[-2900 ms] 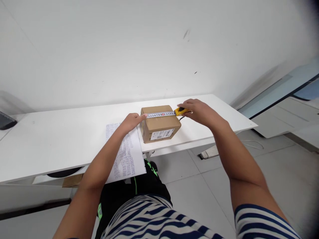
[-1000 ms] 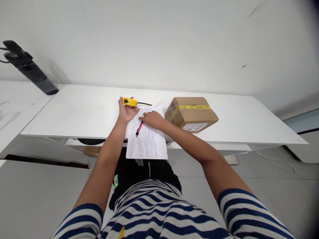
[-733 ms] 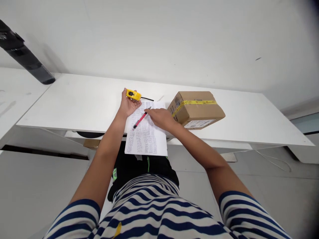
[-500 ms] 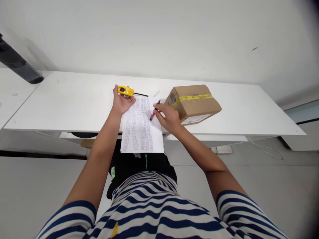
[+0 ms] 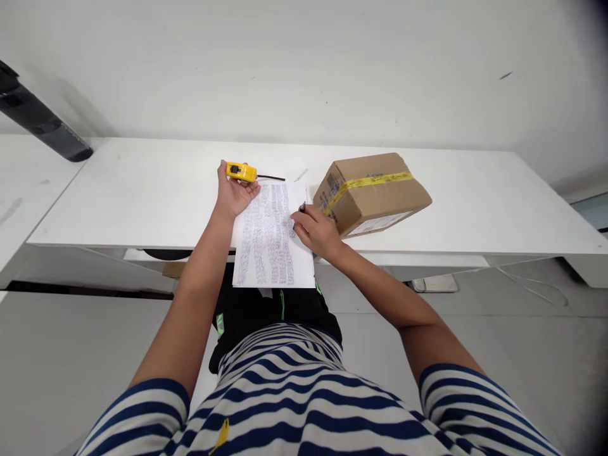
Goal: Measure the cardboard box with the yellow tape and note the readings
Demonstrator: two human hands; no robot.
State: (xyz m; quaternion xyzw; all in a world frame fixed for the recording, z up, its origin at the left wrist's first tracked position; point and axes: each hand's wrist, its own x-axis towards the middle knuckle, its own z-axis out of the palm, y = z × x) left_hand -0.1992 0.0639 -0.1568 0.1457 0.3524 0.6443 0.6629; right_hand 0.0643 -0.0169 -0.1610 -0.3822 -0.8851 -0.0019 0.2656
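My left hand (image 5: 234,196) is curled palm up around a yellow tape measure (image 5: 242,171), thumb along its left end. A thin black strap (image 5: 272,178) trails from it to the right. Below, a white sheet of paper (image 5: 273,259) covered in columns of blue handwriting lies on the table and overhangs the front edge. At the sheet's right side, my right hand (image 5: 320,233) pinches a dark pen (image 5: 303,207). Only the pen's upper end shows clearly; my fingers hide most of the rest, and I cannot tell whether its tip touches the paper.
Just right of my right hand stands a cardboard box (image 5: 380,193) with yellow tape and a white label. The white table (image 5: 142,196) backs onto a wall. A black wrapped pole (image 5: 47,120) leans at the far left. A cable (image 5: 532,285) lies on the floor.
The pen has turned in my right hand, so its reddish end is now out of sight and my fingers sit closer to the paper. My left hand keeps the tape measure. The view has shifted slightly.
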